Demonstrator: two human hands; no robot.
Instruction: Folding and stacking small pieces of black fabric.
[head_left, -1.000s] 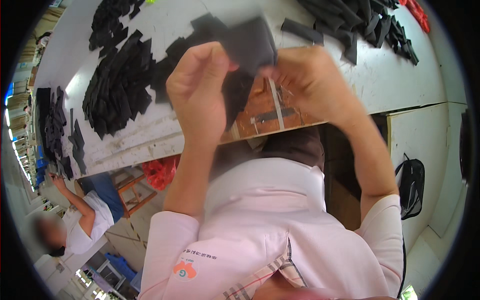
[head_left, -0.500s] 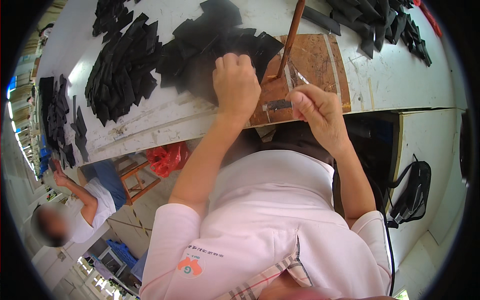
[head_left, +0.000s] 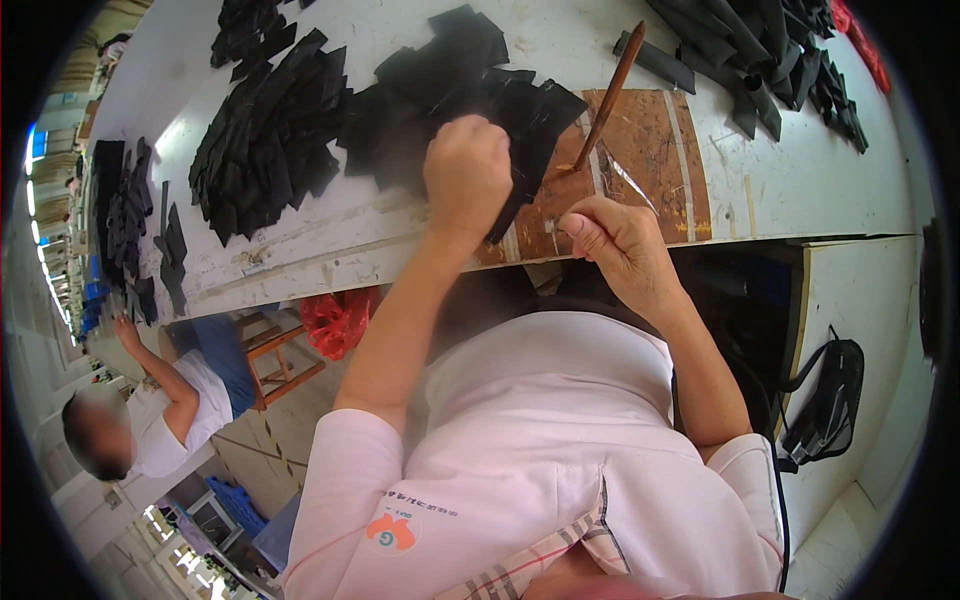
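Note:
My left hand (head_left: 467, 175) is closed over a spread pile of black pieces (head_left: 415, 90). From its right side a black flat strip (head_left: 520, 195) hangs down toward the table's near edge, and the fingers appear to grip it. My right hand (head_left: 622, 245) is closed too, thumb against the curled fingers, just above the near edge of a brown board (head_left: 660, 150); anything inside that pinch is hidden. A reddish-brown rod (head_left: 610, 95) stands tilted on the board. Near the right hand lies a thin silvery blade-like thing (head_left: 632, 185).
More black pieces (head_left: 265, 150) are heaped on the white table (head_left: 400, 225) at left, with others (head_left: 740, 60) at far right. A red plastic bag (head_left: 340, 322) and wooden stool (head_left: 272, 362) are below left. A black bag (head_left: 825, 400) hangs at right. Another person (head_left: 180, 400) sits at left.
The black strip at my left hand now reaches closer to the table's near edge. My right hand has drawn back slightly, so more of the silvery blade-like thing shows. The whole view has shifted slightly.

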